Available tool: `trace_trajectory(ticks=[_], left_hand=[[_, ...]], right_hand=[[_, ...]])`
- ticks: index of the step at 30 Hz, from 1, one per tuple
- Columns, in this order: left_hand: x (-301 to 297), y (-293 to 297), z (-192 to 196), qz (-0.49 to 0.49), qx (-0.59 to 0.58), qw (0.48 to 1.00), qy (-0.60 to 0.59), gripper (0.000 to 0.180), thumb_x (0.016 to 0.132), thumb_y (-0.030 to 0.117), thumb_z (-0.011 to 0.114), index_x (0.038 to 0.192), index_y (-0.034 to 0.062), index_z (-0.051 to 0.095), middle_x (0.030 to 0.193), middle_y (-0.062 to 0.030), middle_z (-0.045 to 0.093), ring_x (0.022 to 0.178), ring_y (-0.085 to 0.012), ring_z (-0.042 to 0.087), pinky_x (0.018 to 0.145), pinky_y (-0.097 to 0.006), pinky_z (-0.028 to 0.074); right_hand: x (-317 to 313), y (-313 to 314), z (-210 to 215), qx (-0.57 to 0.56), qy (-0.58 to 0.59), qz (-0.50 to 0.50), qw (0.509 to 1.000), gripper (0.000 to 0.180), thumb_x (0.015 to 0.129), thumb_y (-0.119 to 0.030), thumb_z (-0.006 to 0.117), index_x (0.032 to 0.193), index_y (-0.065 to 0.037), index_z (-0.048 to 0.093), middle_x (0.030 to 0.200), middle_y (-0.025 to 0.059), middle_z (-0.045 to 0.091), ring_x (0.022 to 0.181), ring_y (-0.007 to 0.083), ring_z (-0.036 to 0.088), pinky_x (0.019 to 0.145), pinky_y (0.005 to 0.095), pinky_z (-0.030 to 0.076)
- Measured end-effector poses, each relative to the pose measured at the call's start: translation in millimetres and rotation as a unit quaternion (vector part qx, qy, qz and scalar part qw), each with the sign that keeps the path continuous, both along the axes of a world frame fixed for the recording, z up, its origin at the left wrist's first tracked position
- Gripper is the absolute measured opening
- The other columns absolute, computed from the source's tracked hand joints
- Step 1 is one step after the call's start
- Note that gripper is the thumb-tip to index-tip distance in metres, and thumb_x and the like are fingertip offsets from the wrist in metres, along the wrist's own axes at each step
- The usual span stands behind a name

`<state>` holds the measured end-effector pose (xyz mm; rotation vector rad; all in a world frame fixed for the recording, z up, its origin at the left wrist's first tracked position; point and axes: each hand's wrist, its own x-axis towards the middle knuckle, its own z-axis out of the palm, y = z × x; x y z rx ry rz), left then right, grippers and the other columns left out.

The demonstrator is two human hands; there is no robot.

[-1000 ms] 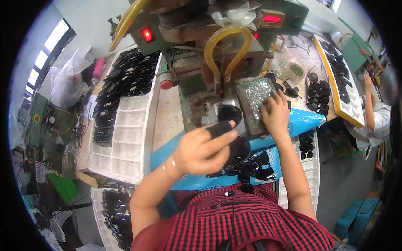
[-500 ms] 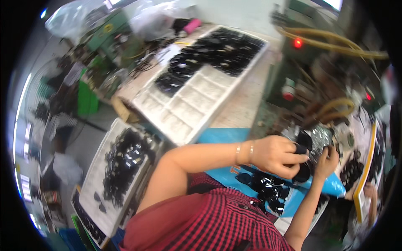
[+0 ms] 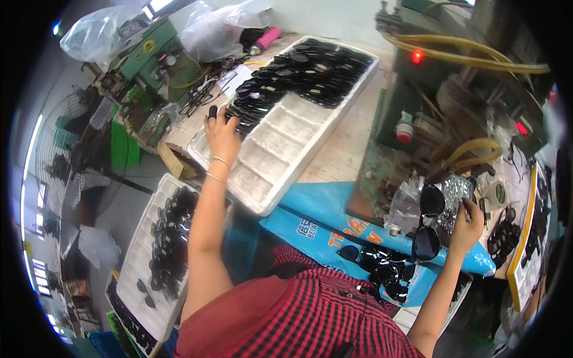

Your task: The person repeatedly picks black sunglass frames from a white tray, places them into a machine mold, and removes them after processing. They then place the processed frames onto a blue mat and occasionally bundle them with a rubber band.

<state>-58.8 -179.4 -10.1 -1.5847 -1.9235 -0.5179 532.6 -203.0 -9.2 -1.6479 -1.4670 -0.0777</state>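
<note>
— Left hand (image 3: 222, 136)?
— Fingers curled on dark lenses (image 3: 248, 107) in the white foam compartment tray (image 3: 280, 149).
— Right hand (image 3: 465, 222)?
— Pinching black sunglasses (image 3: 428, 230) beside the green bench machine (image 3: 453, 113), crinkled plastic (image 3: 406, 206) between.

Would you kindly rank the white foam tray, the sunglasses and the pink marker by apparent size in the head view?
1. White foam tray, by far the largest.
2. Sunglasses beside the right hand.
3. Pink marker, smallest, though farther away.
</note>
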Motion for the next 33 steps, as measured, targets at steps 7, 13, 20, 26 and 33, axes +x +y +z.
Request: trace_trajectory(ticks=[7,13,20,26,33], left_hand=[[-55,5,-23,-0.145,-0.113,0.983,-0.019,0.027,0.073,0.001,0.063,0.097,0.0105,0.069,0.114,-0.0092,0.066,0.103,-0.0332,0.059,0.088,-0.044,0.048],[-26,-1,34,-0.191,-0.203,0.96,0.004,0.02,0.08,0.008,0.066,0.099,0.0086,0.071,0.092,-0.0117,0.069,0.086,-0.0342,0.064,0.075,-0.043,0.052],[80,6,64,-0.198,-0.154,0.954,-0.164,0.015,0.09,0.01,0.063,0.102,0.0028,0.067,0.09,-0.0172,0.07,0.087,-0.0357,0.066,0.074,-0.037,0.053],[206,-24,121,-0.51,0.034,0.7,-0.499,0.016,0.089,0.0,0.067,0.104,-0.0019,0.062,0.094,-0.0041,0.064,0.087,-0.0106,0.06,0.074,-0.023,0.047],[272,7,142,-0.558,0.094,0.638,-0.523,0.016,0.092,0.005,0.068,0.105,-0.0023,0.062,0.089,0.0021,0.062,0.076,-0.0028,0.053,0.069,-0.017,0.043]], right_hand=[[8,-6,-7,0.003,0.041,0.017,0.999,0.016,0.081,-0.004,0.07,0.096,-0.002,0.072,0.094,0.0111,0.069,0.092,0.0253,0.064,0.085,0.034,0.049],[-32,-26,68,-0.054,0.145,0.178,0.972,0.019,0.08,-0.007,0.068,0.097,0.001,0.073,0.094,0.0105,0.072,0.091,0.0213,0.067,0.084,0.0313,0.05],[-81,8,66,-0.071,0.325,0.259,0.907,0.057,0.076,-0.009,0.077,0.125,0.008,0.053,0.099,0.0109,0.07,0.096,0.0165,0.063,0.087,0.0301,0.049],[-90,0,71,-0.066,0.398,0.249,0.88,0.058,0.079,-0.006,0.076,0.129,0.006,0.05,0.094,0.0087,0.07,0.092,0.0139,0.064,0.085,0.027,0.049],[-112,-7,75,-0.049,0.522,0.269,0.808,0.053,0.084,-0.001,0.068,0.134,0.005,0.049,0.105,0.0093,0.07,0.098,0.0139,0.064,0.086,0.0265,0.05]])
